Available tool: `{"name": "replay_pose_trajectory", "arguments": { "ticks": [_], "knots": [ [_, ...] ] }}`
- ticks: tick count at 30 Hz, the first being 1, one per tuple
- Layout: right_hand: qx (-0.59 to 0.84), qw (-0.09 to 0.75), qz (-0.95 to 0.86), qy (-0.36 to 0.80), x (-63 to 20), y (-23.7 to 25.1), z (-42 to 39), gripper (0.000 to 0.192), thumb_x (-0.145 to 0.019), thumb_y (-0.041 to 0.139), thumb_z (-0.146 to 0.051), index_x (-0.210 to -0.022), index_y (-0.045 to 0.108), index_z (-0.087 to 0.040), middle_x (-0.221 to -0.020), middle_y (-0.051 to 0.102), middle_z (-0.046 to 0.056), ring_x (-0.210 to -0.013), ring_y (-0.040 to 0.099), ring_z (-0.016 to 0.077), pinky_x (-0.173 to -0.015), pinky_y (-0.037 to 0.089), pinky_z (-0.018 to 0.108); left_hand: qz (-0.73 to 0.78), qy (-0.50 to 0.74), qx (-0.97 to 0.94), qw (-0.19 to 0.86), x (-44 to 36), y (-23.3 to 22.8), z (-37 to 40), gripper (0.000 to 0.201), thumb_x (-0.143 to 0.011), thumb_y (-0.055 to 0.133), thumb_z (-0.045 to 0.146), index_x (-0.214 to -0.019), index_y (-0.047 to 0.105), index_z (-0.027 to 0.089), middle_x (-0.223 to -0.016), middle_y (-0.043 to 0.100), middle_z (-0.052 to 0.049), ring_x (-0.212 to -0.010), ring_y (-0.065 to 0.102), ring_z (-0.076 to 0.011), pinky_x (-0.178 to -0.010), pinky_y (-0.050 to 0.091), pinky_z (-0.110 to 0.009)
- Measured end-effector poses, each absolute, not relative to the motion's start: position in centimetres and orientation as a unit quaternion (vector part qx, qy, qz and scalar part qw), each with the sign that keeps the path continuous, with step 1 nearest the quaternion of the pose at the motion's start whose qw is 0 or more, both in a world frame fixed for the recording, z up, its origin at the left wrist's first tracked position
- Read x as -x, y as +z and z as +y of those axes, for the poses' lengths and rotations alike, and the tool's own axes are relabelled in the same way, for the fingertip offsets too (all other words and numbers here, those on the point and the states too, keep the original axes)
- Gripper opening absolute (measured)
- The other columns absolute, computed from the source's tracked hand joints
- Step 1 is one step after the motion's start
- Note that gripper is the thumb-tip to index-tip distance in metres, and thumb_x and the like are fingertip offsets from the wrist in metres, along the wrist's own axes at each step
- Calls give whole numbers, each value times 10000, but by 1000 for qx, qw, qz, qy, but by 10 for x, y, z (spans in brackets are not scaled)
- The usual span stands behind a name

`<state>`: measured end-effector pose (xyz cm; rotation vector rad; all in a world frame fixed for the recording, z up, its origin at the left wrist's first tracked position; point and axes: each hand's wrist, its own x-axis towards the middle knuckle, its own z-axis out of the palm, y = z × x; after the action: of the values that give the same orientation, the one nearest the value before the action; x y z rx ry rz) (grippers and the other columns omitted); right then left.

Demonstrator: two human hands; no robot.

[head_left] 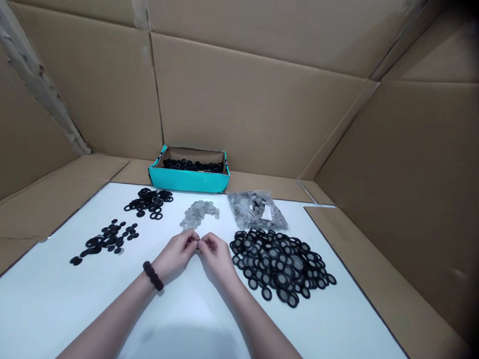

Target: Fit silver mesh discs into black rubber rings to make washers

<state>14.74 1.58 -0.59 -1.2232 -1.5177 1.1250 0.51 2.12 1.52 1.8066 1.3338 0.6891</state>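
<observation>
My left hand (177,256) and my right hand (217,254) meet at the middle of the white table (203,314), fingertips together on a small black ring (198,244) pinched between them. A dark band sits on my left wrist. Just beyond the fingers lies a small heap of grey mesh discs (199,213). To the right is a big pile of black rings with mesh inside (281,266). Two looser piles of plain black rings lie at the left (106,240) and far left (150,201).
A teal cardboard box (188,180) with black rings in it stands at the table's far edge. A clear bag of grey discs (257,209) lies to its right. Brown cardboard walls (258,101) enclose the table on all sides.
</observation>
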Motion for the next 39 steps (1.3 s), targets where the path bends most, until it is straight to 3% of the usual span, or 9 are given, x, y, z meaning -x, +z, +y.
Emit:
{"name": "replay_pose_trajectory", "arguments": {
  "ticks": [5, 13, 18, 21, 25, 28, 33, 39],
  "knots": [
    [485, 445, -590, 468, -148, -5, 19, 165, -753, 508, -285, -648, 512, -159, -596, 501, -15, -582, 463, 111, -576, 366, 216, 531, 274, -709, 375, -9, 17, 20, 164, -822, 378, 303, -767, 481, 187, -724, 535, -8, -702, 494, -170, -660, 360, -283],
    [534, 407, -650, 356, -154, 1, 5, 189, -789, 482, -268, -647, 552, -164, -622, 560, 8, -586, 479, 116, -584, 359, 224, 548, 323, -645, 424, -15, 0, 18, 163, -796, 434, 318, -719, 483, 183, -682, 512, 6, -671, 471, -153, -630, 351, -274],
    [520, 442, -528, 506, -148, -8, 13, 241, -774, 505, -345, -637, 551, -152, -539, 545, 8, -511, 520, 119, -541, 406, 231, 503, 381, -560, 537, -21, -9, 22, 216, -774, 495, 374, -696, 453, 177, -586, 446, 35, -552, 435, -115, -545, 333, -252],
    [510, 451, -490, 544, -145, -12, 18, 246, -785, 486, -349, -646, 537, -152, -523, 523, -5, -471, 511, 109, -505, 402, 224, 501, 393, -540, 551, -25, -6, 21, 193, -770, 503, 367, -780, 479, 176, -570, 486, 36, -552, 484, -124, -565, 366, -260],
    [529, 433, -559, 469, -147, -12, 18, 258, -814, 455, -324, -618, 509, -165, -513, 499, -21, -501, 507, 108, -538, 392, 222, 516, 339, -605, 502, -18, 4, 22, 213, -749, 524, 361, -809, 542, 158, -735, 623, -40, -727, 583, -184, -705, 418, -311],
    [530, 406, -636, 387, -149, -10, 16, 226, -825, 449, -284, -642, 520, -172, -575, 526, -14, -573, 501, 114, -590, 377, 224, 545, 292, -657, 431, -10, 7, 25, 237, -753, 508, 385, -809, 571, 164, -810, 639, -49, -777, 581, -205, -733, 412, -324],
    [497, 401, -695, 330, -153, -6, 15, 172, -831, 456, -235, -710, 565, -180, -693, 574, 1, -656, 511, 117, -641, 377, 215, 543, 288, -661, 430, -10, 14, 25, 279, -726, 504, 443, -725, 560, 170, -696, 596, -23, -693, 540, -187, -651, 401, -296],
    [507, 406, -705, 286, -154, -4, 8, 190, -830, 451, -208, -673, 551, -170, -682, 578, 24, -652, 504, 125, -661, 384, 229, 536, 316, -600, 503, -16, 20, 22, 302, -661, 576, 462, -636, 533, 163, -585, 507, 5, -580, 456, -139, -561, 361, -262]
  ]
}}
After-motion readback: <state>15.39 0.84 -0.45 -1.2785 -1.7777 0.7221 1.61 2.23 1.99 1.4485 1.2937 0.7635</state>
